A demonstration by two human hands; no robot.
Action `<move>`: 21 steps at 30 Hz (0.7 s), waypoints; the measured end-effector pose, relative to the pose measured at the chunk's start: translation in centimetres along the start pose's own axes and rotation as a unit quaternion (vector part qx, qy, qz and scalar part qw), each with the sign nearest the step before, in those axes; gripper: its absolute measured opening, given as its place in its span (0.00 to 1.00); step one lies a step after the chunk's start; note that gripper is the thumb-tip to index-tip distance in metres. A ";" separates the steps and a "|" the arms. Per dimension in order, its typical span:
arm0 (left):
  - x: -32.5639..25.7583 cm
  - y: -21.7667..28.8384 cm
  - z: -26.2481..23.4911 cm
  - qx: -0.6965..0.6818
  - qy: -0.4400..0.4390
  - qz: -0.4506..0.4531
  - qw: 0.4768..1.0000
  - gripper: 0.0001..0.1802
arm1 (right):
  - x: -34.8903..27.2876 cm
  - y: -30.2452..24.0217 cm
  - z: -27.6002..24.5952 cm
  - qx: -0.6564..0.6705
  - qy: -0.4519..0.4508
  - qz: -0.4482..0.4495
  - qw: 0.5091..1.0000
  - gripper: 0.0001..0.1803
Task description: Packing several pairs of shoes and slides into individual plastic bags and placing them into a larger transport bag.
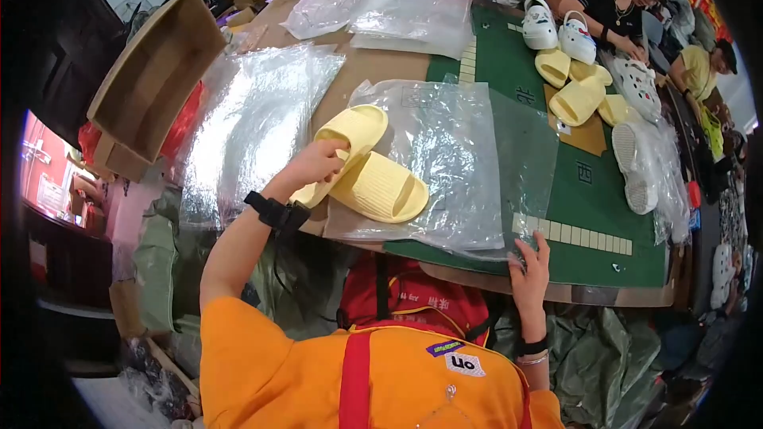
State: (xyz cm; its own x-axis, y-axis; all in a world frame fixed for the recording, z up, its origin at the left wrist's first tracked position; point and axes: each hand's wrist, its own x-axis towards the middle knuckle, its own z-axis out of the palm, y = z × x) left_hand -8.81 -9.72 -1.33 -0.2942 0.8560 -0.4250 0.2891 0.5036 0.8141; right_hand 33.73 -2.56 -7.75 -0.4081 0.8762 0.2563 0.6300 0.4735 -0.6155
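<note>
My left hand (319, 163) is closed on a pale yellow slide slipper (359, 129), its fingers curled at the strap. That slipper is tilted, and the second yellow slipper (380, 189) lies beside it, toe to the right. Both are over a clear plastic bag (453, 159) spread flat on the table. At the bag's near right corner, my right hand (531, 270) pinches the thin film at the table's edge. The palm side of the left hand is hidden.
Stacked clear bags (258, 111) lie left, with an open cardboard box (151, 71) beyond. Yellow slippers (579, 99), white clogs (540, 24) and a wrapped white shoe (636, 167) are on the green tabletop (584, 258) at right. Other people work around the table.
</note>
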 end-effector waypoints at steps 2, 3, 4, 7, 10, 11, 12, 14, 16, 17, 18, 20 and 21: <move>0.7 -1.0 0.3 0.323 0.120 0.147 0.927 0.17 | -0.2 -0.2 0.1 0.098 -0.005 0.016 0.995 0.13; 1.1 -1.3 0.4 0.322 0.121 0.146 0.927 0.17 | -0.1 -0.1 0.2 0.098 -0.007 0.014 0.995 0.13; 1.4 -0.8 0.9 0.334 0.119 0.141 0.924 0.17 | -0.1 0.1 0.1 0.136 0.002 0.013 0.991 0.11; 2.5 -0.7 1.2 0.349 0.140 0.147 0.915 0.16 | 0.3 0.8 0.3 0.183 0.021 0.030 0.982 0.07; 2.4 0.1 1.3 0.369 0.169 0.143 0.902 0.14 | 0.6 1.5 -0.1 0.174 0.036 0.057 0.982 0.06; 2.1 1.0 1.3 0.386 0.174 0.129 0.897 0.13 | 0.7 1.7 -0.2 0.156 0.040 0.069 0.985 0.06; 1.9 1.9 1.3 0.387 0.171 0.132 0.896 0.13 | 1.0 1.9 -0.5 0.155 0.043 0.071 0.985 0.06; 1.2 3.0 1.7 0.405 0.213 0.255 0.852 0.10 | 1.3 1.8 -1.1 0.123 0.050 0.101 0.986 0.06; 2.6 3.3 1.2 0.414 0.204 0.285 0.840 0.08 | 1.6 2.2 -0.9 0.120 0.055 0.087 0.987 0.09; 3.5 2.6 0.6 0.418 0.154 0.333 0.831 0.08 | 1.9 2.1 -0.8 0.154 0.073 0.086 0.982 0.09; 4.3 1.7 0.1 0.419 0.104 0.379 0.819 0.08 | 2.2 1.9 -0.8 0.187 0.091 0.085 0.974 0.10; 6.4 -0.8 0.1 0.397 0.079 0.377 0.833 0.06 | 2.2 2.2 -1.1 0.200 0.095 0.081 0.972 0.08; 7.1 -1.9 0.1 0.381 0.014 0.374 0.846 0.04 | 2.1 2.4 -1.3 0.213 0.101 0.079 0.969 0.07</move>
State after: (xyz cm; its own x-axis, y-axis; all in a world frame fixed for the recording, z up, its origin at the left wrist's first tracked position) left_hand -11.40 -4.56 -5.94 0.2115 0.9707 0.1137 0.9037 -0.2386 0.3556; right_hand 35.23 0.56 -7.69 -0.1653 0.9545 0.2481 0.3267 0.2903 -0.8994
